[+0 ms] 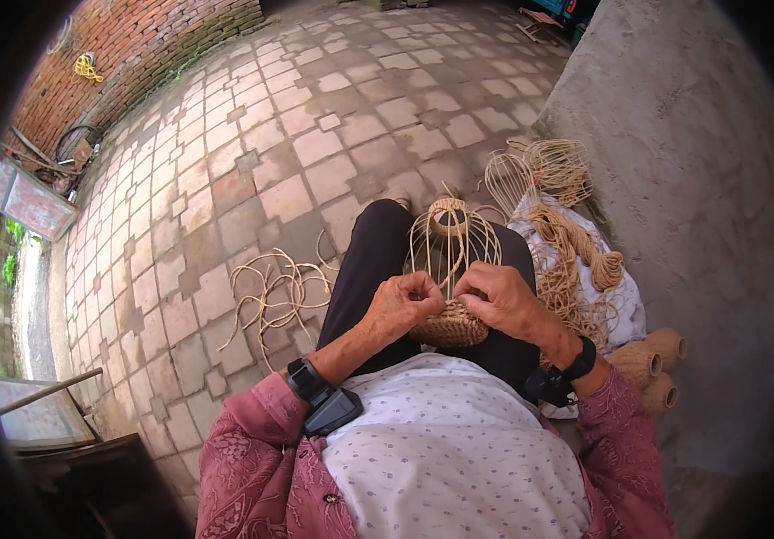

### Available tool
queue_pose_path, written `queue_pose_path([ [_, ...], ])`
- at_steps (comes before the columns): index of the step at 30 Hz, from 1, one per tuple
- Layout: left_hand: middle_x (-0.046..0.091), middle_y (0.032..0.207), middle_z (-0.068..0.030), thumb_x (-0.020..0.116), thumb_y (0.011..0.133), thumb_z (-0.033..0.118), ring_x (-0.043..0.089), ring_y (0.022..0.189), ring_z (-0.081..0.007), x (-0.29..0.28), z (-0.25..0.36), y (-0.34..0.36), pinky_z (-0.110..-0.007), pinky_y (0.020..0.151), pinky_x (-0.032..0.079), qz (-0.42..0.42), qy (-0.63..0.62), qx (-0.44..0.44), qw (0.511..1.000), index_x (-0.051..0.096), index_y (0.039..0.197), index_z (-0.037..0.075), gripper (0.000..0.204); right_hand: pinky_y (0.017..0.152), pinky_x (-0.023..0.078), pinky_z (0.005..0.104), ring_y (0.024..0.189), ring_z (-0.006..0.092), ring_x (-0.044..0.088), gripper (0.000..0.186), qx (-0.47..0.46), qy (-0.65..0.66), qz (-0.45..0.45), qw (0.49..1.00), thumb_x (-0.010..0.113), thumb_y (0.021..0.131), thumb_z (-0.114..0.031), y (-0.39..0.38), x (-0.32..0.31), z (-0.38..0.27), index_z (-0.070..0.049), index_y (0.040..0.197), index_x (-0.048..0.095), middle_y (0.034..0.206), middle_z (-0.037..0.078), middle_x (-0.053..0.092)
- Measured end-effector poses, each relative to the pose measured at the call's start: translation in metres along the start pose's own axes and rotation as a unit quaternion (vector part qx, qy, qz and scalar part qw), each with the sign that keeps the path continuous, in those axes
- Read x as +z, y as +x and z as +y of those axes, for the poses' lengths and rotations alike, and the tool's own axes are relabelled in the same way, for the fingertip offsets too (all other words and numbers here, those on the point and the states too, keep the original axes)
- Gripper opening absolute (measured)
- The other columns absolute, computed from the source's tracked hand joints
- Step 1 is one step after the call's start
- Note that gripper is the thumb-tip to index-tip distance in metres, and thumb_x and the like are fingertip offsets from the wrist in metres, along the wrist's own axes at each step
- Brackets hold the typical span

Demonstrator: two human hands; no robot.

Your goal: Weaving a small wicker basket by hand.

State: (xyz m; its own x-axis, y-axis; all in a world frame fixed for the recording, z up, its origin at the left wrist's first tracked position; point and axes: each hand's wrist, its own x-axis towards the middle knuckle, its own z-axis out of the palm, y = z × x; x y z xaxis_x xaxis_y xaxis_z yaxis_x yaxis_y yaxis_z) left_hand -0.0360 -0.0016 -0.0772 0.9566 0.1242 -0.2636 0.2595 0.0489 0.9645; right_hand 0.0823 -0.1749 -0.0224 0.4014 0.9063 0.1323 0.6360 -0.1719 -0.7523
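Observation:
A small wicker frame (452,241) of pale upright ribs rests on my lap, its woven tan base (449,327) toward me and a knotted top pointing away. My left hand (398,304) pinches a thin fibre strand at the left edge of the woven band. My right hand (504,298) grips the ribs and the strand on the right side of the frame. Both hands touch the frame just above the woven part. Black bands sit on both wrists.
Loose pale strips (277,292) lie on the paved tiles to my left. To my right lie two bare rib frames (539,171), a bundle of twisted fibre cord (575,247) on a white cloth, and several finished woven pieces (652,359) beside a concrete wall.

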Motion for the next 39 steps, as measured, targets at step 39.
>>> queue_pose_path([
  [39,0.058,0.087,-0.003,0.047,0.087,0.01,0.061,0.068,-0.0109,-0.011,0.005,0.001,-0.024,0.064,0.047,-0.073,-0.101,0.012,0.992,0.054,0.11,0.006,0.024,0.063,0.048,0.0454,0.069,0.036,0.063,0.017,0.004,-0.11,-0.152,0.982,0.054,0.081,-0.017,0.032,-0.002,-0.016,-0.006,0.091,0.064,0.066,0.016,0.061],
])
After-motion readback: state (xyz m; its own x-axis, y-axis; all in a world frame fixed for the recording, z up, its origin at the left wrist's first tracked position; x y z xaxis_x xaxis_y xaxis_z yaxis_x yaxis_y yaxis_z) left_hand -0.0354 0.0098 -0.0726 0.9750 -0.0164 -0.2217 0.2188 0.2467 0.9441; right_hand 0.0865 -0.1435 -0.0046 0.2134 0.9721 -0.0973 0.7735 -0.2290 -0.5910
